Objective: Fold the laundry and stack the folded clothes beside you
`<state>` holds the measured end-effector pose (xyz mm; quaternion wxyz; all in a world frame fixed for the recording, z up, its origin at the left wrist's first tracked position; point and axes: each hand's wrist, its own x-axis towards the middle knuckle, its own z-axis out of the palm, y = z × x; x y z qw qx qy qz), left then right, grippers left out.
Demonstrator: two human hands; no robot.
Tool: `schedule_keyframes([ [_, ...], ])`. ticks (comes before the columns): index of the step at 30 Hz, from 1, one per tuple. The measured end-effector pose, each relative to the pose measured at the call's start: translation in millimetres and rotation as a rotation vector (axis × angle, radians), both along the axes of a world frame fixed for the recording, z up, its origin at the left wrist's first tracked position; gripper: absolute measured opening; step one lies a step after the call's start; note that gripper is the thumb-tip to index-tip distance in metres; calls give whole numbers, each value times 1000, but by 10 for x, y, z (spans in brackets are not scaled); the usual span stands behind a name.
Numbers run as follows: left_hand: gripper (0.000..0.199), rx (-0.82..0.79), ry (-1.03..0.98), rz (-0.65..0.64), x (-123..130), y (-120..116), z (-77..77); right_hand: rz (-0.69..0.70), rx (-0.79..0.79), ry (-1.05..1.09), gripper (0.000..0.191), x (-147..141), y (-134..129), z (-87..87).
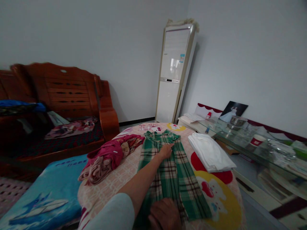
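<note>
The plaid shirt [171, 179] lies laid out from the centre to the bottom of the frame on a patterned cover [103, 191], collar uppermost. The left hand [166, 151] rests on its front below the collar, right of centre; whether the fingers pinch fabric cannot be told. The right hand [165, 214], at bottom centre, is blurred, its grip unclear. Pink clothes [115, 155] lie left, folded white cloth [211, 153] right.
</note>
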<state>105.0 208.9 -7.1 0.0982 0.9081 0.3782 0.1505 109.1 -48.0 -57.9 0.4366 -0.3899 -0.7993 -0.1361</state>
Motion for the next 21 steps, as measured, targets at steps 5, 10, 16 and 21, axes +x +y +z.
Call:
schedule_keyframes([
  [5,54,-78,70,21,199,-7,-25,-380,-29,-99,21,637,-193,50],
  [10,40,-100,87,64,289,-11,-5,-474,-59,-116,28,857,-229,-117],
  [16,44,-84,50,109,213,-10,-51,-412,-40,-15,28,777,-243,-71],
  [21,52,-23,-14,104,65,-110,-71,-424,-91,26,21,760,-270,31],
])
